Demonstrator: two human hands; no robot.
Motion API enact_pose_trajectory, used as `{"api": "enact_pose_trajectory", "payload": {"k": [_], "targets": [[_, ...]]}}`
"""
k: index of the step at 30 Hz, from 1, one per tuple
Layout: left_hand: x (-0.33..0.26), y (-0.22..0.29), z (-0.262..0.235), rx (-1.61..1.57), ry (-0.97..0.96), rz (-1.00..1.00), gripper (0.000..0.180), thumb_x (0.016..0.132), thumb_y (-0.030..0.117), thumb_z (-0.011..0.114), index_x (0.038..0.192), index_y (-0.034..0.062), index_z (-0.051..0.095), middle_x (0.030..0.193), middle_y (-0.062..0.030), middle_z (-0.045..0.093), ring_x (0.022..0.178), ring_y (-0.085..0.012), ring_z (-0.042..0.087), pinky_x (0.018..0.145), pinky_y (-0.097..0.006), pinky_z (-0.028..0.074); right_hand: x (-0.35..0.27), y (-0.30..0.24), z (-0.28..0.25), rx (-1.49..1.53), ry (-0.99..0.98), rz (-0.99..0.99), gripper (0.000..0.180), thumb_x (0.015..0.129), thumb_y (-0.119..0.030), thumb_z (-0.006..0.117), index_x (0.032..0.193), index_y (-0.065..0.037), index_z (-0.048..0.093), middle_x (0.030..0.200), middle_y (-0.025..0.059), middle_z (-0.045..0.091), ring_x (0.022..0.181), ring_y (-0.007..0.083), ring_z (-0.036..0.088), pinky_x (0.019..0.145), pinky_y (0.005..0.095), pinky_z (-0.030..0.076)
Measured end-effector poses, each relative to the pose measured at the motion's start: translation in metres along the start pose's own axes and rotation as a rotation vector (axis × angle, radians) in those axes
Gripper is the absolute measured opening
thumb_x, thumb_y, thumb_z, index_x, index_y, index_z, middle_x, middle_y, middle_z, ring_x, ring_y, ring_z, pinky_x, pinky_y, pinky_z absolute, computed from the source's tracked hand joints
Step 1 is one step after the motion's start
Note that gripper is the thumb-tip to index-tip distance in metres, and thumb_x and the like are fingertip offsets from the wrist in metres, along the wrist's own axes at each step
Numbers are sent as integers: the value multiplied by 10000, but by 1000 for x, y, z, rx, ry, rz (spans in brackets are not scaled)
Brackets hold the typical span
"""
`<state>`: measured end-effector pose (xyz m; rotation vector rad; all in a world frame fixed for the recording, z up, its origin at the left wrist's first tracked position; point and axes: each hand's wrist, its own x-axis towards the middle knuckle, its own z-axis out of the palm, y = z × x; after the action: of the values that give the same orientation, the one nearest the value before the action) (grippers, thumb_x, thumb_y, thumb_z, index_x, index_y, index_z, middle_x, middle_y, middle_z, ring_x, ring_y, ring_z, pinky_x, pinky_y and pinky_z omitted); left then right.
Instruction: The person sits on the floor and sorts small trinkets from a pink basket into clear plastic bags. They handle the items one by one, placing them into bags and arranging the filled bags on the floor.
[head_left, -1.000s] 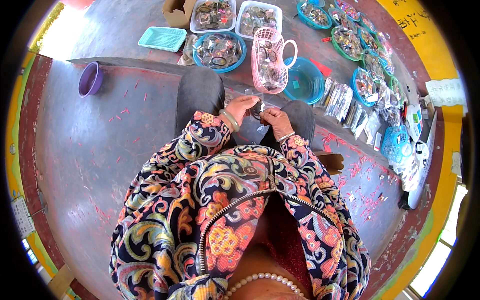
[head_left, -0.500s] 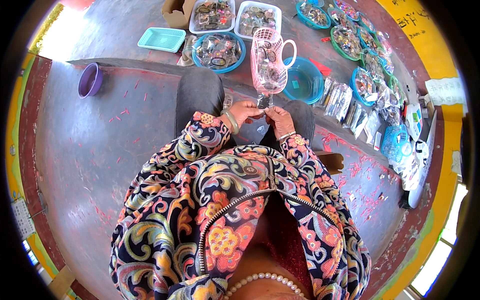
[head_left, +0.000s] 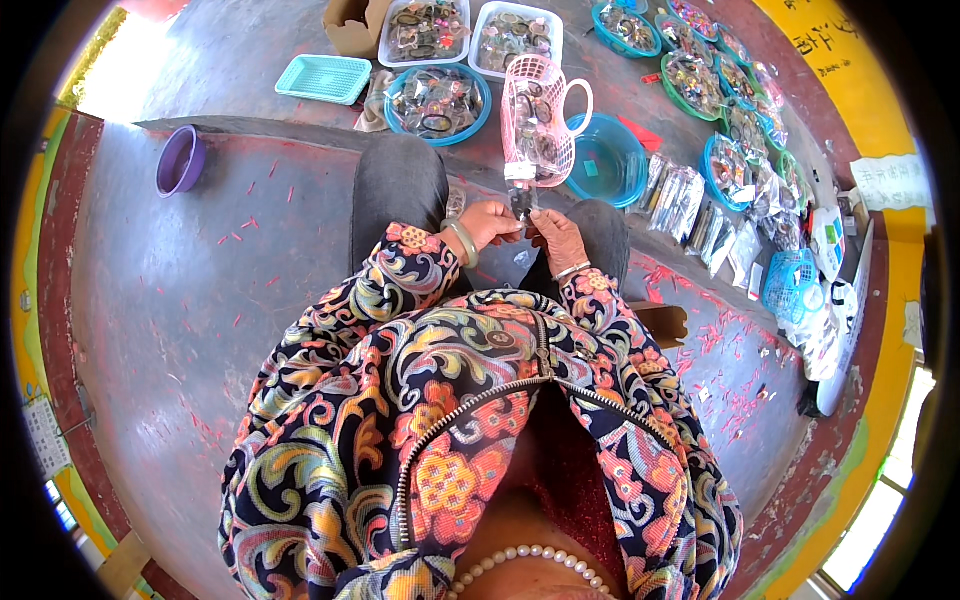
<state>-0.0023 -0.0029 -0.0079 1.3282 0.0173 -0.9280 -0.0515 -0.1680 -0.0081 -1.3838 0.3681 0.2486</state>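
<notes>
Between my knees, my left hand [head_left: 488, 222] is closed, its thumb and finger pinching the lower end of a small clear plastic packet [head_left: 521, 200]. The packet has a white top and something dark inside, too small to make out. My right hand [head_left: 562, 240] is closed too, with thumb and forefinger against the packet's lower right corner. Just beyond the packet stands a pink mesh basket [head_left: 537, 70] with a looped handle, holding several bagged dark bands. The packet's white top overlaps the basket's near end.
A blue basin [head_left: 632, 190] stands right of the basket. Farther back are a blue-rimmed bowl [head_left: 487, 108] and white trays [head_left: 557, 22] of bagged goods, plus a mint tray [head_left: 322, 80]. A purple basin [head_left: 180, 162] sits at left. Several filled baskets and flat packets [head_left: 677, 203] lie at right.
The packet stands more upright, and its white top now shows against the basket. My right fingers have shifted slightly along its lower edge; my left hand has barely moved.
</notes>
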Motion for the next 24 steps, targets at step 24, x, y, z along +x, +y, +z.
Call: {"api": "enact_pose_trajectory", "payload": {"k": [24], "targets": [[3, 5, -3, -21, 48, 15, 276, 764, 337, 607, 851, 76, 624, 808, 23, 582, 726, -61, 490, 584, -219, 354, 7, 9, -7, -15, -113, -90, 169, 784, -145, 605, 666, -59, 521, 611, -22, 490, 559, 59, 419, 540, 197, 332]]}}
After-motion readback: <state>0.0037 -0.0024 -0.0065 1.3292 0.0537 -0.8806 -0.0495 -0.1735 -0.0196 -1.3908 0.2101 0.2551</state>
